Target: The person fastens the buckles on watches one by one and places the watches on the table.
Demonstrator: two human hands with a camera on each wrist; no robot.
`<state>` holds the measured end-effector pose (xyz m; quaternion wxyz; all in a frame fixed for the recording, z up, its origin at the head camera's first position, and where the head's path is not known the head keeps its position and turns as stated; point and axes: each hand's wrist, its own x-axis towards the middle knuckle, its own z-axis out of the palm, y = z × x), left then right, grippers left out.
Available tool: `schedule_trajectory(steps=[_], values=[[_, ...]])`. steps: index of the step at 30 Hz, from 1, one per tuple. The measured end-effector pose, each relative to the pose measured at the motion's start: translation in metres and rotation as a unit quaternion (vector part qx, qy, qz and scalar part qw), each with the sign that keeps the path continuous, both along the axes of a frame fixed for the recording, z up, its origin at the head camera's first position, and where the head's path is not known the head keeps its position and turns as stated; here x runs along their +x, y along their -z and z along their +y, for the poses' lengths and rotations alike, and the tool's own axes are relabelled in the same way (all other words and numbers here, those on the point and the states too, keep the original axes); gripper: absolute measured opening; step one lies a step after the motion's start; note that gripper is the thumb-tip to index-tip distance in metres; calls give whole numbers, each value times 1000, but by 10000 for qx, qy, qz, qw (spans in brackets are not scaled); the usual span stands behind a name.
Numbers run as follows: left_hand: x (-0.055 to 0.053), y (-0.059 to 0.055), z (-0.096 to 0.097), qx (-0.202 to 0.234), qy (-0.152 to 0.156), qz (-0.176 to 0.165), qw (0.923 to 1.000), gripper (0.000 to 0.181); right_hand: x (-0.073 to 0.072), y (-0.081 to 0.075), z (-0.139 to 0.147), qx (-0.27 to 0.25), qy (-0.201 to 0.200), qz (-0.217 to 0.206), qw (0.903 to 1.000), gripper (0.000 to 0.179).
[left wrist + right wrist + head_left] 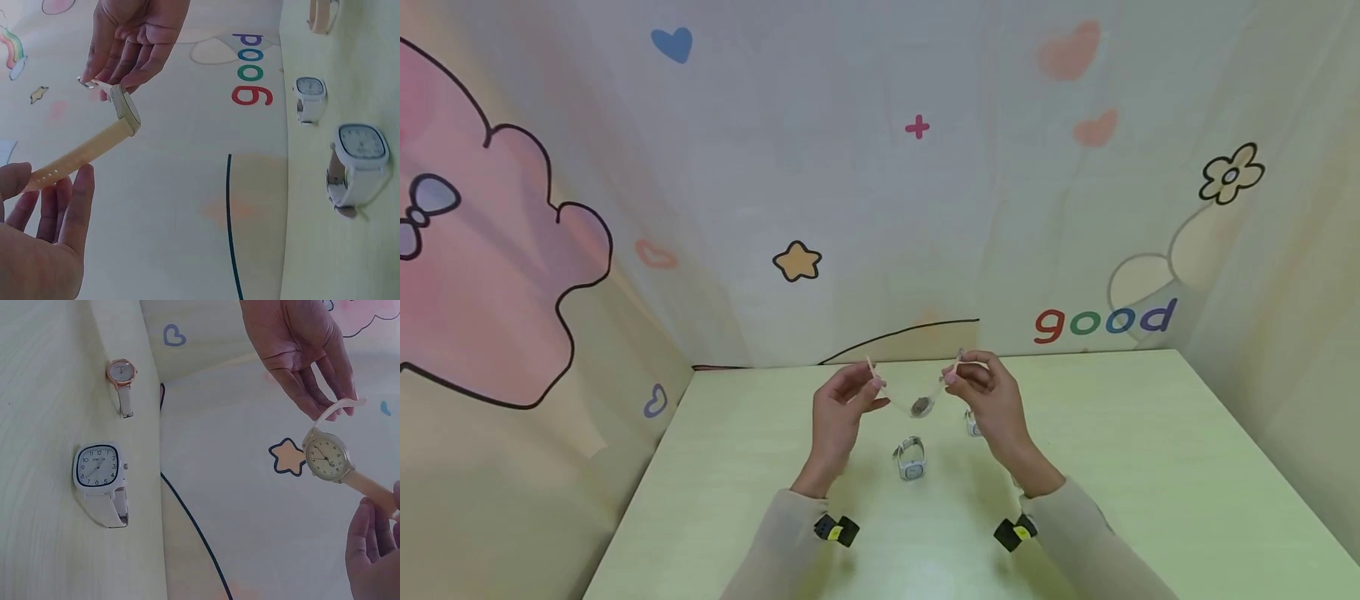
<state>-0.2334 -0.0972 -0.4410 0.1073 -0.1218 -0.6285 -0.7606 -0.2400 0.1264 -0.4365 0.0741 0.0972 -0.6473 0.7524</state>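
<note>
Between my two hands hangs a round-faced wristwatch (pixel 921 406) with a pale strap, its two strap ends apart. My left hand (pixel 838 414) pinches the end with punched holes, thumb on one side and fingers on the other. The buckle end is pinched by my right hand (pixel 997 408). In the right wrist view the watch's dial (pixel 325 456) faces the camera, tilted, with dark numerals and hands. Below the held watch, a white watch with a rounded-square face (pixel 912 458) stands on the table, its strap looped behind.
Another white watch (pixel 973 423) is partly hidden behind my right hand. A rose-gold round watch (pixel 122 372) and a beige-strapped one (pixel 320 15) show on the table in the wrist views. The pale table (pixel 737 467) meets a printed curtain (pixel 865 183) at its back edge.
</note>
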Motion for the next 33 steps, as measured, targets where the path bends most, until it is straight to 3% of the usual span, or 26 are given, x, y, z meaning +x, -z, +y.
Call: schedule_trajectory(steps=[10,21,33], values=[[17,-14,12,-312,176,150,9992,31,19,-7,2,24,-78,414,9991,32],[29,-18,22,-404,371,194,9983,30,35,-14,2,314,-83,334,9989,35],[37,-21,32,-1042,226,641,9922,27,48,-20,2,424,-185,401,9981,31]])
